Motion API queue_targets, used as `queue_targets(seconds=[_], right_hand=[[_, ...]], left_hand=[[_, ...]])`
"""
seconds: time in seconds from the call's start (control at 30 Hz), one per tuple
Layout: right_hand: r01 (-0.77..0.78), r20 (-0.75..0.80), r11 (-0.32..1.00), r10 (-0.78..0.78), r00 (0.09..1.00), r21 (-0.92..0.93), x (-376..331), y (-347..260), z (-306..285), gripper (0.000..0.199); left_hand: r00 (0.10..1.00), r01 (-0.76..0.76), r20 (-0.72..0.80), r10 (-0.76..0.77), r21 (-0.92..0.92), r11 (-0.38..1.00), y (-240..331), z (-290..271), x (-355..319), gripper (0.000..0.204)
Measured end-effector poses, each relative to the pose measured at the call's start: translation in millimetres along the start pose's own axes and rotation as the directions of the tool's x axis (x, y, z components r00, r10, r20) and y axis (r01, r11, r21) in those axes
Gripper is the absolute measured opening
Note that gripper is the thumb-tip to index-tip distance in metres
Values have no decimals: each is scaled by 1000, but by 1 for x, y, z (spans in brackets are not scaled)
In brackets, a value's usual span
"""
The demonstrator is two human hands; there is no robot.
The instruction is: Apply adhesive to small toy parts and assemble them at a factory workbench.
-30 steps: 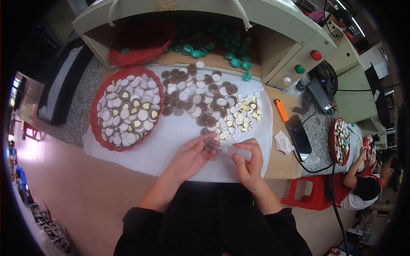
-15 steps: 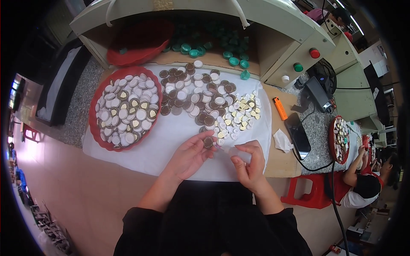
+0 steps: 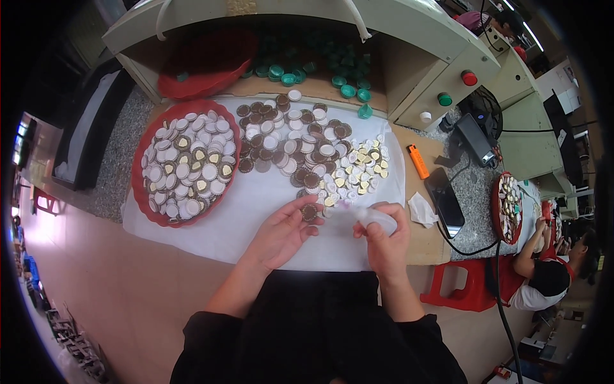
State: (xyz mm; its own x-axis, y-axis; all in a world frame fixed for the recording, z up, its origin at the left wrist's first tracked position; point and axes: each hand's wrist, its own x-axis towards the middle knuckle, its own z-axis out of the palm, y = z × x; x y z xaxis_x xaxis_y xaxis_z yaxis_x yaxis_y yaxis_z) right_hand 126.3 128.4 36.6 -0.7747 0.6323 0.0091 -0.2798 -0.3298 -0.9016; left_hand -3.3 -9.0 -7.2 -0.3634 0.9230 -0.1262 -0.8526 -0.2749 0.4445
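With my left hand (image 3: 281, 232) pinching a small brown disc (image 3: 309, 212) at the white sheet's (image 3: 256, 205) near edge and my right hand (image 3: 384, 238) wrapped around a squeeze bottle (image 3: 368, 217), I'd keep the nozzle pointing to nine o'clock, just touching the disc's centre.

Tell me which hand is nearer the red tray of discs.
Left. The left hand lies just right of the red tray; the right hand is farther right, holding a small clear bottle.
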Motion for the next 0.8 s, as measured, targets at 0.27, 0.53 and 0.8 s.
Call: queue_targets(seconds=[0.27,0.53,0.8], right_hand=[[-327,50,934,323,945,142,19,-7,-21,28],[65,250,625,213,945,-778,59,-6,0,15],[206,266,259,225,937,-944,63,5,8,16]], left_hand=[[1000,-11,3,12,-36,999,0,-1,-1,38],[999,-30,-15,28,-86,996,1,-2,-3,40],[998,-46,-39,41,-122,992,1,-3,-4,42]])
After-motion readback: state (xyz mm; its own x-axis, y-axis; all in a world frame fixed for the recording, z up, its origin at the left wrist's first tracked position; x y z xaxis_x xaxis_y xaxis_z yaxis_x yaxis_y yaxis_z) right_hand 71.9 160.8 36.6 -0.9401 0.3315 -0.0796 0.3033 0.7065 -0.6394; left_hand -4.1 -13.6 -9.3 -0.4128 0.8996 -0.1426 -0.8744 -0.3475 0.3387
